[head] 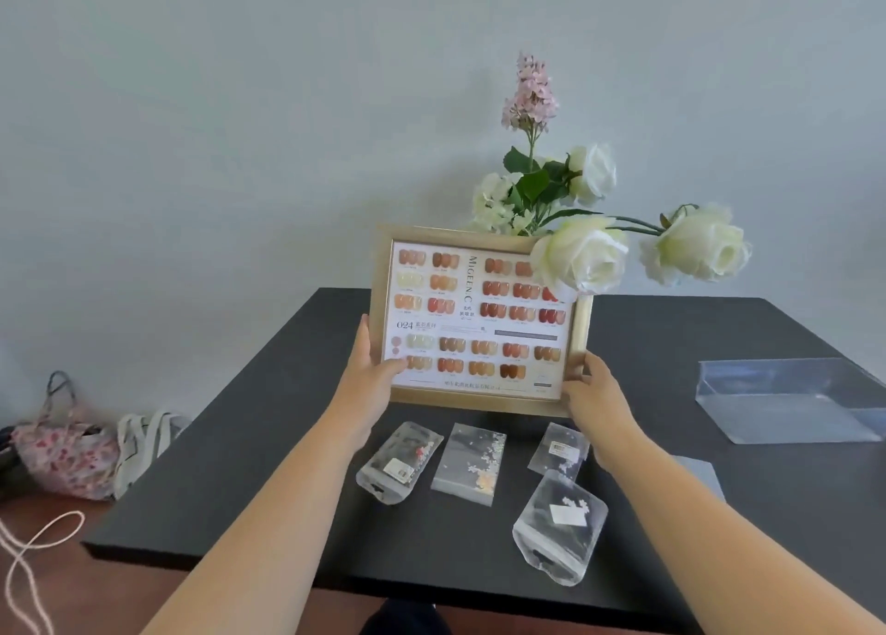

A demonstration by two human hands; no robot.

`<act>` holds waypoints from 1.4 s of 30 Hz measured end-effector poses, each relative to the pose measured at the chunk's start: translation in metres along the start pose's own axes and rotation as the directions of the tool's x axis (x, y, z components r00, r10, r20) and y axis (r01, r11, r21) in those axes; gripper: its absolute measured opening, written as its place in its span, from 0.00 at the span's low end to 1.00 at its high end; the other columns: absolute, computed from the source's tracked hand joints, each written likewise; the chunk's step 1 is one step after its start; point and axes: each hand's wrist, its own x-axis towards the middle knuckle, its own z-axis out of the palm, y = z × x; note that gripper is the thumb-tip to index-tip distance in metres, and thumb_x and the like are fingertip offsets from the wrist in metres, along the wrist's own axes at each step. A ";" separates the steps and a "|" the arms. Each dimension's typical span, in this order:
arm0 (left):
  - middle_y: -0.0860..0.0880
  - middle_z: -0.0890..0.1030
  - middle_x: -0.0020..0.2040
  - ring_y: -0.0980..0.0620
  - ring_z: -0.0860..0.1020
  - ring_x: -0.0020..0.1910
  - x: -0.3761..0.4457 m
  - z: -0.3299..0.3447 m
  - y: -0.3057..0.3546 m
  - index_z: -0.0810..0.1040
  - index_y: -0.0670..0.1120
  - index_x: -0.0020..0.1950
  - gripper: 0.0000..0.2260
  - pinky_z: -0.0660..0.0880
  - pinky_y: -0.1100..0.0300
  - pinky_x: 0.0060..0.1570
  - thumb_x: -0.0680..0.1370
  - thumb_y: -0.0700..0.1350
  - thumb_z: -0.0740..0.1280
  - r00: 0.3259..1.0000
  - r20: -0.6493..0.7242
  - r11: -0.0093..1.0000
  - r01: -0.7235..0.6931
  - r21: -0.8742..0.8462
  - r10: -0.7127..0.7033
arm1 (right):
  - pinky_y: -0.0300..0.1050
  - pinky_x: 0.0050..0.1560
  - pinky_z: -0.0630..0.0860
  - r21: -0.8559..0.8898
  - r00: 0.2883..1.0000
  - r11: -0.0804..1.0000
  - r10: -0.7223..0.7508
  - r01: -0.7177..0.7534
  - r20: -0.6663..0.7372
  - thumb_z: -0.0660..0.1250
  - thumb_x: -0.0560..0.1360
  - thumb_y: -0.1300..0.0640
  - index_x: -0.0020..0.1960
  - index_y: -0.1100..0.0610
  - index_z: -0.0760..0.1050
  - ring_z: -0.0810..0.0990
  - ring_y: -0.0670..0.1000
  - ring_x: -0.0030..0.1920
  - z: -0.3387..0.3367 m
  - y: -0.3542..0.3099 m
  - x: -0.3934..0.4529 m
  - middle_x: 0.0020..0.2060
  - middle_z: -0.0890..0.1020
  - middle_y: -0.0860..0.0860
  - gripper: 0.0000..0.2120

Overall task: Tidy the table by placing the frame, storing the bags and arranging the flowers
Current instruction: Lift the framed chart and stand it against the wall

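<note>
Floor bags (67, 447): a floral bag and a pale tote lie on the floor, well to the left of your left fingers and off the table.
Left hand (371, 370): your fingers are closed on the frame's lower left edge, thumb lying over the front glass.
Frame (479, 320): gold-edged, with a nail-colour chart inside; you hold it upright and slightly tilted between both hands, above the dark table (239, 466).
Small bags (472, 464): four clear pouches lie flat on the table just below and nearer to you than your fingers, between your two forearms.
Flowers (582, 255): white roses and a pink sprig rise behind the frame, above your right fingers; one rose overlaps the frame's upper right corner.
Right hand (592, 387): your fingers grip the frame's lower right corner.
Clear box (791, 399): sits open on the table, well right of your right fingers.
</note>
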 end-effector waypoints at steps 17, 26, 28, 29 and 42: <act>0.57 0.70 0.72 0.48 0.69 0.71 0.036 -0.171 -0.031 0.54 0.65 0.77 0.32 0.69 0.35 0.64 0.81 0.45 0.66 0.975 -0.202 0.993 0.107 0.041 -0.097 | 0.48 0.43 0.82 -0.045 0.969 0.994 -0.091 0.104 0.229 0.62 0.78 0.63 0.73 0.48 0.62 0.79 0.51 0.50 0.170 -0.053 0.049 0.53 0.77 0.46 0.26; 0.56 0.72 0.71 0.49 0.70 0.70 0.151 -0.159 -0.057 0.59 0.64 0.76 0.30 0.70 0.42 0.64 0.81 0.41 0.65 0.966 -0.247 0.996 0.077 -0.033 -0.083 | 0.42 0.32 0.77 -0.011 0.983 0.997 -0.076 0.079 0.167 0.66 0.77 0.62 0.69 0.45 0.67 0.79 0.51 0.49 0.191 -0.064 0.134 0.47 0.79 0.43 0.24; 0.56 0.74 0.69 0.50 0.71 0.69 0.169 -0.154 -0.065 0.62 0.62 0.76 0.28 0.70 0.43 0.66 0.81 0.40 0.64 0.961 -0.260 0.996 0.080 -0.050 -0.091 | 0.43 0.32 0.77 -0.003 0.987 0.998 -0.067 0.069 0.149 0.66 0.77 0.63 0.69 0.45 0.68 0.79 0.52 0.50 0.192 -0.066 0.148 0.45 0.79 0.41 0.24; 0.55 0.75 0.68 0.50 0.72 0.69 0.176 -0.151 -0.068 0.64 0.60 0.75 0.26 0.71 0.43 0.67 0.81 0.39 0.63 0.959 -0.267 0.995 0.085 -0.060 -0.098 | 0.44 0.32 0.78 0.004 0.989 0.998 -0.058 0.058 0.137 0.67 0.77 0.63 0.69 0.45 0.68 0.79 0.52 0.50 0.192 -0.068 0.154 0.44 0.79 0.40 0.25; 0.56 0.72 0.67 0.51 0.68 0.70 0.261 -0.124 -0.070 0.58 0.57 0.77 0.31 0.66 0.50 0.67 0.79 0.38 0.65 0.974 -0.196 0.992 0.120 0.034 -0.111 | 0.38 0.29 0.76 0.023 0.997 0.997 -0.073 0.073 0.001 0.67 0.76 0.62 0.67 0.43 0.69 0.78 0.48 0.48 0.202 -0.070 0.220 0.58 0.81 0.47 0.24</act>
